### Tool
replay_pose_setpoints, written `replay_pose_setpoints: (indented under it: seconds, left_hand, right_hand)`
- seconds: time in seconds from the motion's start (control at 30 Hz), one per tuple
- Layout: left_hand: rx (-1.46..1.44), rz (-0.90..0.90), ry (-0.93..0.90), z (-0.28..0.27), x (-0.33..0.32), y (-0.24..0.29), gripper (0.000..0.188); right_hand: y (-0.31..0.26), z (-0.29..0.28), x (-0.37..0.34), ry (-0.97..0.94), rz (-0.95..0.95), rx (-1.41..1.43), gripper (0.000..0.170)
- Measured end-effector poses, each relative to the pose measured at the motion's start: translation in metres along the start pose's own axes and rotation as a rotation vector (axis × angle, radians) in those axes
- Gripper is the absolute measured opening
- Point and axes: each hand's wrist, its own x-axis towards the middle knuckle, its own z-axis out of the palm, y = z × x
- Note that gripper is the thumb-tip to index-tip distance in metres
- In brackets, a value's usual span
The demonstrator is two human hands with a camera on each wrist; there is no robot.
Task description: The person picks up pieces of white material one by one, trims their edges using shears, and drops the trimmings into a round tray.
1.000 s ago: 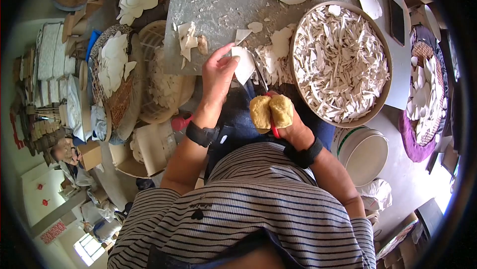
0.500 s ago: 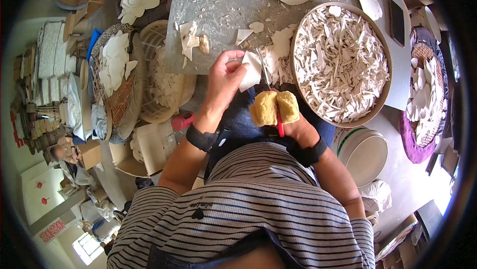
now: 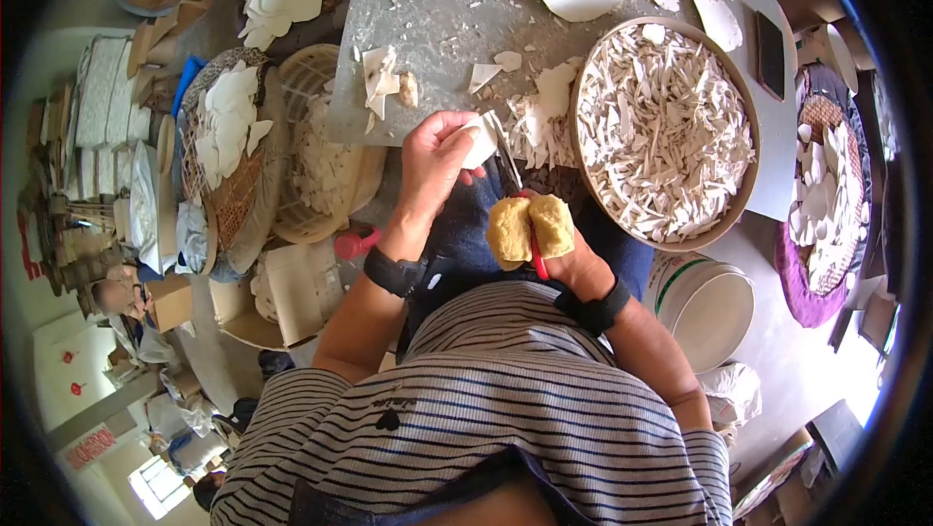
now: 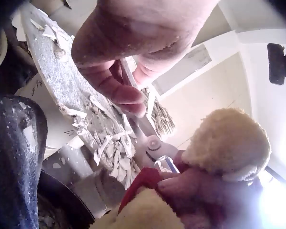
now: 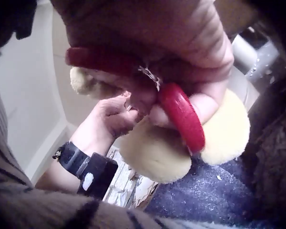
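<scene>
My left hand (image 3: 434,169) pinches a small white sheet piece (image 3: 480,141) between thumb and fingers, over the table's near edge. The right hand (image 3: 580,262) grips red-handled scissors (image 5: 183,117), whose handles carry yellow spongy padding (image 3: 530,229). In the head view the scissor blades (image 3: 504,151) point up and stand at the right side of the white piece. The left wrist view shows the pivot (image 4: 153,143) just below the left hand's fingertips; the fingers hide most of the piece there. Whether the blades touch the piece, I cannot tell.
A round tray (image 3: 754,134) full of white slivers sits on the grey table (image 3: 428,31), right of the hands. White scraps, larger sheets and a phone (image 3: 770,55) lie there too. Baskets (image 3: 282,152) stand left, a white bucket (image 3: 714,317) right.
The white piece has turned in the left fingers and less of it shows. The scissors moved right, then back left, and their blades now appear parted. The head view has shifted slightly.
</scene>
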Motion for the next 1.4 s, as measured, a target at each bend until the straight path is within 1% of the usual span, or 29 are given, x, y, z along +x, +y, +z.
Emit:
replay_pose_setpoints:
  seconds: [0.07,0.13,0.2,0.27,0.3,0.37,0.4,0.43,0.47,0.53,0.57,0.6,0.63,0.67,0.7,0.77,0.87,0.9,0.93,1.0,1.07,1.13,1.17,1.2,1.27,1.3,1.33,1.37,1.4]
  left_hand:
    - [0.001,-0.013,-0.018,-0.006,0.000,0.001,0.020]
    - [0.009,-0.030,-0.030,-0.011,-0.002,0.003,0.021]
    - [0.025,-0.047,-0.030,-0.016,-0.008,0.007,0.023]
    - [0.078,-0.045,-0.018,-0.037,-0.014,0.014,0.022]
    - [0.104,-0.045,-0.015,-0.053,-0.016,0.018,0.022]
    - [0.192,0.034,0.179,-0.110,-0.007,0.018,0.020]
    - [0.381,0.272,0.335,-0.144,0.002,0.016,0.017]
    - [0.932,0.426,0.648,-0.164,-0.002,0.050,0.021]
    - [1.157,0.560,0.687,-0.161,-0.002,0.061,0.021]
    - [0.855,0.550,0.471,-0.132,0.011,0.063,0.018]
    - [0.790,0.551,0.338,-0.113,0.024,0.055,0.016]
    - [0.724,0.483,0.240,-0.081,0.026,0.058,0.013]
    - [0.512,0.376,0.084,-0.063,0.041,0.038,0.012]
    - [0.581,0.420,0.048,-0.040,0.050,0.030,0.012]
    - [0.632,0.509,0.038,-0.022,0.062,0.019,0.010]
    - [0.898,0.652,0.106,0.003,0.081,0.002,0.012]
    - [0.995,0.611,0.168,0.014,0.093,-0.005,0.001]
    - [0.989,0.589,0.159,0.014,0.093,-0.003,0.002]
    - [0.983,0.562,0.153,0.014,0.093,-0.002,0.002]
    - [0.824,0.560,0.094,0.012,0.099,-0.006,0.005]
    - [0.918,0.479,0.175,0.010,0.085,0.005,0.008]
    - [0.875,0.410,0.130,0.001,0.075,0.011,0.012]
    - [0.789,0.388,0.181,-0.003,0.068,0.011,0.017]
    - [0.689,0.334,0.116,-0.012,0.064,0.011,0.018]
    - [0.480,0.243,-0.057,-0.027,0.058,0.011,0.021]
    - [0.442,0.341,-0.084,-0.034,0.046,0.014,0.020]
    - [0.154,0.293,-0.170,-0.041,0.042,0.002,0.016]
    - [0.047,0.492,-0.130,-0.045,0.034,-0.002,0.012]
    - [0.046,0.564,-0.114,-0.051,0.022,0.000,0.012]
  right_hand:
    - [0.016,-0.009,0.001,-0.103,-0.013,-0.151,0.043]
    - [0.028,-0.002,0.002,-0.063,0.125,0.529,0.041]
    - [0.025,0.003,0.002,-0.049,0.115,0.533,0.035]
    - [0.017,0.003,0.001,-0.052,-0.062,-0.132,0.023]
    - [0.017,0.003,0.002,-0.086,-0.185,-0.317,0.027]
    - [0.016,0.001,0.001,-0.099,-0.145,-0.198,0.028]
    - [0.015,-0.001,0.001,-0.105,-0.126,-0.138,0.028]
    - [0.011,0.000,0.002,-0.131,-0.136,-0.103,0.029]
    - [-0.001,0.005,0.001,-0.149,-0.090,-0.011,0.027]
    - [0.014,0.015,0.003,-0.126,0.121,0.459,0.022]
    - [-0.001,0.018,0.004,-0.125,0.005,-0.125,0.016]
    - [-0.006,0.019,0.003,-0.160,-0.008,-0.189,0.013]
    - [-0.010,0.020,0.003,-0.187,-0.040,-0.232,0.008]
    - [-0.011,0.022,0.002,-0.211,-0.068,-0.272,0.005]
    - [-0.008,0.022,0.000,-0.199,-0.041,-0.236,0.006]
    - [-0.001,0.020,-0.002,-0.181,0.005,-0.171,0.007]
    - [0.007,0.022,-0.007,-0.149,0.000,-0.014,0.009]
    - [0.013,0.021,-0.008,-0.127,0.047,0.064,0.012]
    - [0.000,0.024,-0.007,-0.141,0.027,-0.043,0.010]
    - [-0.017,0.036,-0.005,-0.145,0.168,0.314,0.009]
    - [-0.017,0.038,-0.007,-0.132,0.196,-0.040,0.010]
    - [-0.014,0.044,-0.008,-0.124,0.252,0.145,0.013]
    - [-0.007,0.043,-0.007,-0.145,0.319,0.315,0.010]
    - [-0.002,0.042,-0.008,-0.151,0.394,0.489,0.018]
    - [-0.012,0.051,-0.009,-0.175,0.312,0.275,0.009]
    - [-0.024,0.055,-0.009,-0.165,0.275,0.171,0.013]
    - [-0.031,0.054,-0.009,-0.207,0.303,0.219,0.009]
    - [-0.030,0.055,-0.009,-0.212,0.253,0.126,0.007]
    - [-0.026,0.055,-0.009,-0.213,0.207,0.030,0.005]
